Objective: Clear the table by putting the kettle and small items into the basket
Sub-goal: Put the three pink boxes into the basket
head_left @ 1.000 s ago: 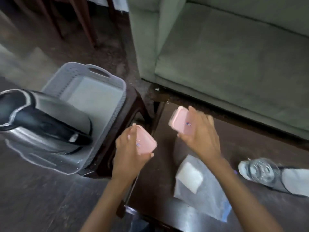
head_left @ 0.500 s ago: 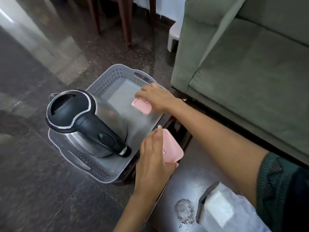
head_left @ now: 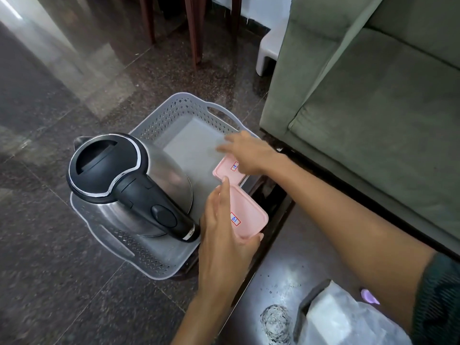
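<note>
A grey perforated basket (head_left: 184, 102) sits at the left end of the dark table (head_left: 288, 255). A steel kettle (head_left: 119, 175) with a black lid and handle stands in its near left part. One small pink lidded box (head_left: 225, 171) lies tilted against the basket's right wall, just under my right hand (head_left: 251, 151), whose fingers are spread flat above it. My left hand (head_left: 221, 235) grips a second pink box (head_left: 249, 215) by its near edge, over the basket's right rim.
A clear plastic bag (head_left: 343, 319) holding a white block lies on the table at bottom right. A green sofa (head_left: 373, 120) runs along the right. Wooden chair legs (head_left: 194, 33) and a white stool (head_left: 268, 51) stand on the stone floor beyond the basket.
Both hands carried the pink boxes left from the table toward the basket. My right hand lowered its box inside against the right wall and spread its fingers. The left box moved up to the rim.
</note>
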The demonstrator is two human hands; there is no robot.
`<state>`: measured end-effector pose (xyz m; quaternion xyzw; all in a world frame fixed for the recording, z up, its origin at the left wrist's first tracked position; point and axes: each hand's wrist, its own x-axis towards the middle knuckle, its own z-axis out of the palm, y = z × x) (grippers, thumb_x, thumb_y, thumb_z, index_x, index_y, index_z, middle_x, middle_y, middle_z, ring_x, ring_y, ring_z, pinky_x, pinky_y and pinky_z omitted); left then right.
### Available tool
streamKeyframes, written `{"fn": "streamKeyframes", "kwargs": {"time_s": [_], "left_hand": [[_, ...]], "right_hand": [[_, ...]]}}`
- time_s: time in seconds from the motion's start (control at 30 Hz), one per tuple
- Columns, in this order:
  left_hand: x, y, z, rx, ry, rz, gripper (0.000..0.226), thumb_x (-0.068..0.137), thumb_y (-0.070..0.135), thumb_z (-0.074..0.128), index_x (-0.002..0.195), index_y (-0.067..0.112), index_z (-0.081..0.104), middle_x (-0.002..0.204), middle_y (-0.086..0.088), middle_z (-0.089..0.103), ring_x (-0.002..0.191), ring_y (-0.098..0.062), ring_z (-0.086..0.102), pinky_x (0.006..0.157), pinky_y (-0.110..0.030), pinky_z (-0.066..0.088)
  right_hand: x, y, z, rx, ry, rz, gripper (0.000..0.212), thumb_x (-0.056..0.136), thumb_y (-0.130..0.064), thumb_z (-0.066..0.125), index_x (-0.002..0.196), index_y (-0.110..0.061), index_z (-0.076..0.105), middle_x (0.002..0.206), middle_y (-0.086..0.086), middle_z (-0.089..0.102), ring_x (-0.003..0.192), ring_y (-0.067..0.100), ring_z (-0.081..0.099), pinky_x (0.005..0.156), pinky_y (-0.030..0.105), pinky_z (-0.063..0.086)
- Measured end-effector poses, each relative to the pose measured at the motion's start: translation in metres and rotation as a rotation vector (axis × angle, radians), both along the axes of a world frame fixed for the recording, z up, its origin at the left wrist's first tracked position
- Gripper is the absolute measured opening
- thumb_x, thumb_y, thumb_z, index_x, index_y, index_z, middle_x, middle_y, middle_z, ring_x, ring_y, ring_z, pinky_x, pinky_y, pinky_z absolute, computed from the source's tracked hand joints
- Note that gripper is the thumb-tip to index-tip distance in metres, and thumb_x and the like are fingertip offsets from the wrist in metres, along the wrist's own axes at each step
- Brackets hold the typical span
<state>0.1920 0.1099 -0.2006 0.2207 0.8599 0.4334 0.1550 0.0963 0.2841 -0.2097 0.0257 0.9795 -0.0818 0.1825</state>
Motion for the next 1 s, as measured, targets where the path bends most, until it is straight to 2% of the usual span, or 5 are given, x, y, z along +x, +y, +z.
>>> {"fn": "streamKeyframes", "kwargs": {"time_s": [0.1, 0.23, 0.53, 0.7, 1.0], "left_hand": [[-0.002, 0.007, 0.006, 0.005, 0.039, 0.035, 0.113, 0.061, 0.01, 0.077, 0.146, 0.036, 0.006, 0.146, 0.003, 0.03, 0.133, -0.015, 0.027, 0.105, -0.017, 0.02], [-0.014, 0.022, 0.011, 0.023, 0.09, 0.097, 0.111, 0.064, 0.015, 0.077, 0.145, 0.035, 0.004, 0.144, -0.004, 0.033, 0.128, -0.015, 0.027, 0.109, -0.035, 0.025], [-0.044, 0.036, -0.002, 0.147, 0.119, 0.205, 0.11, 0.067, 0.011, 0.076, 0.147, 0.029, 0.004, 0.138, -0.006, 0.038, 0.128, -0.015, 0.036, 0.109, -0.032, 0.032], [-0.046, 0.046, -0.009, 0.383, -0.183, 0.5, 0.1, 0.076, 0.004, 0.065, 0.146, 0.033, 0.0, 0.157, -0.001, 0.013, 0.143, -0.003, 0.014, 0.118, -0.028, 0.014], [-0.084, 0.074, -0.024, 0.615, -0.511, 0.946, 0.055, 0.091, -0.008, 0.03, 0.145, 0.003, 0.022, 0.151, -0.013, 0.03, 0.139, -0.021, 0.032, 0.115, -0.031, 0.024]], "right_hand": [[0.019, 0.016, 0.017, -0.293, 0.381, -0.44, 0.038, 0.078, -0.001, 0.049, 0.112, -0.014, 0.06, 0.109, 0.008, 0.059, 0.102, 0.024, 0.055, 0.084, 0.036, 0.047], [0.05, 0.015, 0.047, -0.946, 0.091, -0.723, 0.014, 0.082, -0.005, 0.06, 0.09, -0.01, 0.07, 0.067, -0.002, 0.062, 0.061, 0.008, 0.058, 0.058, 0.025, 0.046], [0.035, 0.008, 0.051, -0.867, -0.033, -0.603, 0.008, 0.077, 0.001, 0.065, 0.076, -0.005, 0.071, 0.059, 0.007, 0.06, 0.053, 0.014, 0.057, 0.052, 0.025, 0.054], [0.008, 0.004, 0.043, -0.96, 0.225, -0.94, 0.015, 0.074, 0.0, 0.064, 0.06, -0.004, 0.063, 0.052, 0.009, 0.055, 0.041, 0.012, 0.052, 0.038, 0.019, 0.05], [-0.044, -0.03, -0.002, -1.025, 0.164, -1.357, 0.027, 0.073, 0.001, 0.067, 0.05, 0.0, 0.053, 0.035, 0.007, 0.051, 0.022, 0.009, 0.047, 0.033, 0.021, 0.048]]}}
